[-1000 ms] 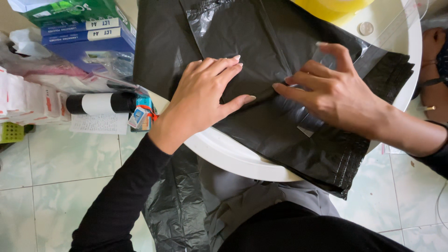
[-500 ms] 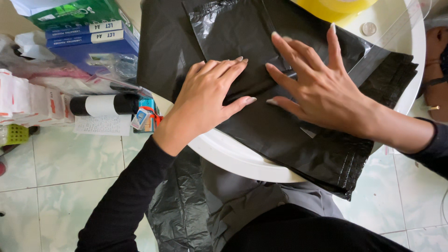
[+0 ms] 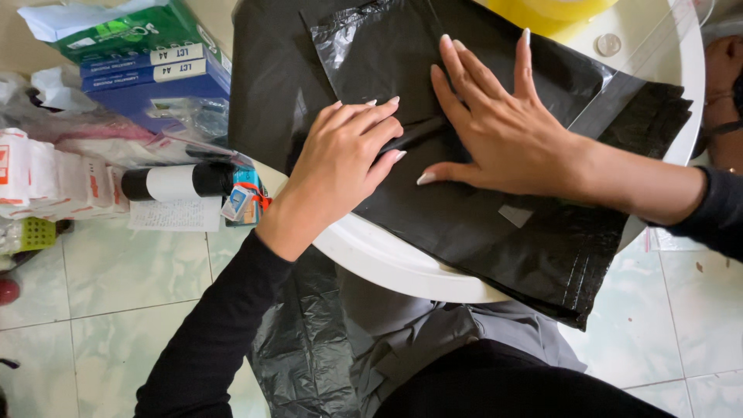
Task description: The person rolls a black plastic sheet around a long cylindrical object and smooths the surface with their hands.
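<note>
A black plastic mailing bag (image 3: 495, 224) lies flat in the middle of the frame on a round white surface (image 3: 387, 259), its lower right corner hanging past the rim. The left hand (image 3: 344, 166) presses palm-down on the bag's left part, fingers together, gripping nothing. The right hand (image 3: 495, 128) lies flat just beside it, fingers spread wide toward the top of the frame; half a second ago it sat lower and further right, so it has slid up and inward over the bag. At upper left, stacked paper boxes (image 3: 147, 66) and a black-and-white roll (image 3: 178, 182) sit beside the surface.
</note>
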